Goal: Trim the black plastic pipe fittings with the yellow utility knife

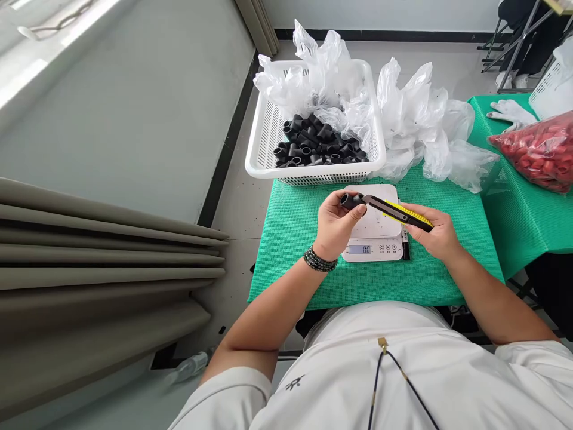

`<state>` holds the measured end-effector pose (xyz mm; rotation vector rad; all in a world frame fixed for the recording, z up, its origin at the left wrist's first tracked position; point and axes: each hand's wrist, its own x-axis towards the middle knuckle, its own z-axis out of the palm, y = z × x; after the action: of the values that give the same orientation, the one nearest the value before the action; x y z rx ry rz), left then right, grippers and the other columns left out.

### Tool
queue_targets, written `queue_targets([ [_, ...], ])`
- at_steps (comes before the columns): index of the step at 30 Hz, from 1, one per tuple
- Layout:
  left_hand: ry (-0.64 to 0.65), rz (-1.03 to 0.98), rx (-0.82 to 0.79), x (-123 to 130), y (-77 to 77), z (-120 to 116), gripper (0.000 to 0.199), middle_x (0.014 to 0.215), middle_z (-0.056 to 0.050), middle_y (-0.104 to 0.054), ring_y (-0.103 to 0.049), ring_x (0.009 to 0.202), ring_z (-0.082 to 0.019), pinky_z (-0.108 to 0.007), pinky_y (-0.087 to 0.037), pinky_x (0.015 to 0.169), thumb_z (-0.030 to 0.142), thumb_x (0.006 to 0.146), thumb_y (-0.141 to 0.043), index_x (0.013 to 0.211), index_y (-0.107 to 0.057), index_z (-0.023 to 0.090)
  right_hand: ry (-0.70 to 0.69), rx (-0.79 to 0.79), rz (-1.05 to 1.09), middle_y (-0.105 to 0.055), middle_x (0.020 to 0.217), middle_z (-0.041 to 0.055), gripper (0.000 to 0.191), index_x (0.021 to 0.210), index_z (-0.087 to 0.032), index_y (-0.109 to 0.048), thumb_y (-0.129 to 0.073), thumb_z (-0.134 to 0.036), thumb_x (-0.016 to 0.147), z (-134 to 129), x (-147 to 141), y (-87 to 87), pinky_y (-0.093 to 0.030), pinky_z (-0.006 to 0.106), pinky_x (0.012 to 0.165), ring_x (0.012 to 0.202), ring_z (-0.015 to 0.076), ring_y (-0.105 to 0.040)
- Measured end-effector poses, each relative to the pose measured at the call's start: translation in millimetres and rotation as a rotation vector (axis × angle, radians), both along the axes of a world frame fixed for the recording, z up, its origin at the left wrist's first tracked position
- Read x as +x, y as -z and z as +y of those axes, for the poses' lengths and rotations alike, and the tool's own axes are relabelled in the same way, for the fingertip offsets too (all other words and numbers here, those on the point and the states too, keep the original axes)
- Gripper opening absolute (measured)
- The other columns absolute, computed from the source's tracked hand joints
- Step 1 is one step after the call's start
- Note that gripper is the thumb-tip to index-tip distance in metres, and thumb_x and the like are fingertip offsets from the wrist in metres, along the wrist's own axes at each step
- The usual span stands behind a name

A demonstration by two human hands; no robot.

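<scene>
Just above a digital scale [373,252], the left hand [333,226] grips a black plastic pipe fitting [350,200], and the right hand [436,233] holds a yellow utility knife [403,213], its blade seemingly touching the fitting. Beyond the scale, a white plastic basket [255,167] holds black fittings [317,143] and clear plastic bags [326,71]. Under the scale lies a green mesh mat [286,245].

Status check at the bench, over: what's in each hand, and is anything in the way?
Left hand holding black plastic pipe fitting. Right hand gripping yellow utility knife, blade at the fitting. Digital kitchen scale directly under the hands, not obstructing.
</scene>
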<state>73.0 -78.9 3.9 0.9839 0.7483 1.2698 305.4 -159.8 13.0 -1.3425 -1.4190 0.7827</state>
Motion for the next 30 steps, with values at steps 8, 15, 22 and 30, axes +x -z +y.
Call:
queue_targets([
  [8,0.038,-0.017,-0.054,-1.4,3.3,-0.5,0.067,0.093,-0.002,-0.075,-0.077,0.083,-0.014,-0.026,-0.066,0.072,0.058,0.071,-0.102,0.118,-0.071,0.023,0.032,-0.008,-0.009,-0.087,0.121,0.0073,0.04,0.122,-0.026,-0.086,-0.087,-0.04,0.085,0.8,0.5,1.2,-0.072,0.045,0.097,0.108,0.0296,-0.085],
  [15,0.1,-0.043,-0.09,-1.2,3.2,-1.2,0.068,0.097,-0.002,-0.077,-0.081,0.084,-0.015,-0.026,-0.068,0.074,0.059,0.071,-0.101,0.119,-0.069,0.023,0.04,0.002,-0.012,-0.087,0.123,0.0076,0.04,0.123,-0.026,-0.085,-0.087,-0.04,0.085,1.7,-0.2,3.8,-0.072,0.045,0.098,0.109,0.03,-0.085],
  [22,0.137,-0.094,-0.168,-1.8,0.3,-0.9,0.066,0.097,-0.001,-0.077,-0.081,0.083,-0.014,-0.025,-0.068,0.073,0.059,0.071,-0.101,0.118,-0.07,0.024,0.048,0.014,-0.011,-0.087,0.122,0.0076,0.04,0.122,-0.026,-0.085,-0.088,-0.039,0.084,1.5,-0.4,4.1,-0.072,0.045,0.097,0.108,0.0296,-0.085],
  [30,0.189,-0.069,-0.154,-3.6,-0.7,-0.3,0.069,0.099,-0.003,-0.077,-0.08,0.077,-0.016,-0.027,-0.068,0.068,0.064,0.075,-0.097,0.121,-0.067,0.023,0.044,0.045,-0.049,-0.087,0.121,0.0075,0.038,0.123,-0.026,-0.085,-0.086,-0.038,0.086,1.2,-1.5,2.5,-0.073,0.043,0.094,0.106,0.0285,-0.085],
])
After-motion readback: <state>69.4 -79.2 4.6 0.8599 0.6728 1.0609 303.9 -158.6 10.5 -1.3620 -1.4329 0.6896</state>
